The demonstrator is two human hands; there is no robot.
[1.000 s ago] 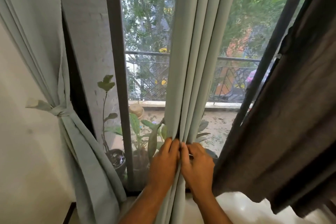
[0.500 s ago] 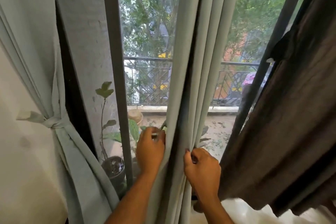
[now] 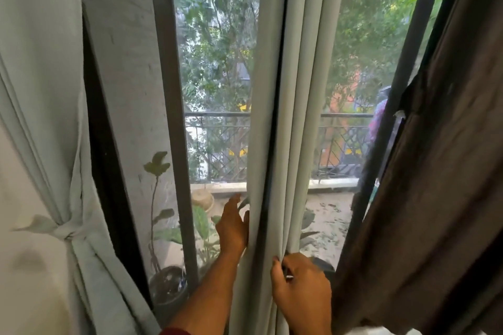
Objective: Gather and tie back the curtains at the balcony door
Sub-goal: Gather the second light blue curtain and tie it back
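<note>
A pale green curtain panel (image 3: 288, 117) hangs in folds down the middle of the balcony door. My left hand (image 3: 233, 226) lies flat against the panel's left edge with straight fingers pointing up. My right hand (image 3: 299, 288) is lower, on the panel's right side, its fingers pinching a fold of the cloth. At the left, another pale green curtain (image 3: 40, 117) is gathered and held by a knotted tie-back (image 3: 64, 230). A dark brown curtain (image 3: 435, 171) hangs loose at the right.
A grey door frame post (image 3: 170, 117) stands left of the middle panel. Behind the glass are potted plants (image 3: 163, 266), the balcony floor and a metal railing (image 3: 217, 144), with trees beyond. A white wall is at the far left.
My left hand moved away from my right hand, up and to the panel's left edge, and its fingers straightened. My right hand stayed low on the folds. The view tilted slightly down.
</note>
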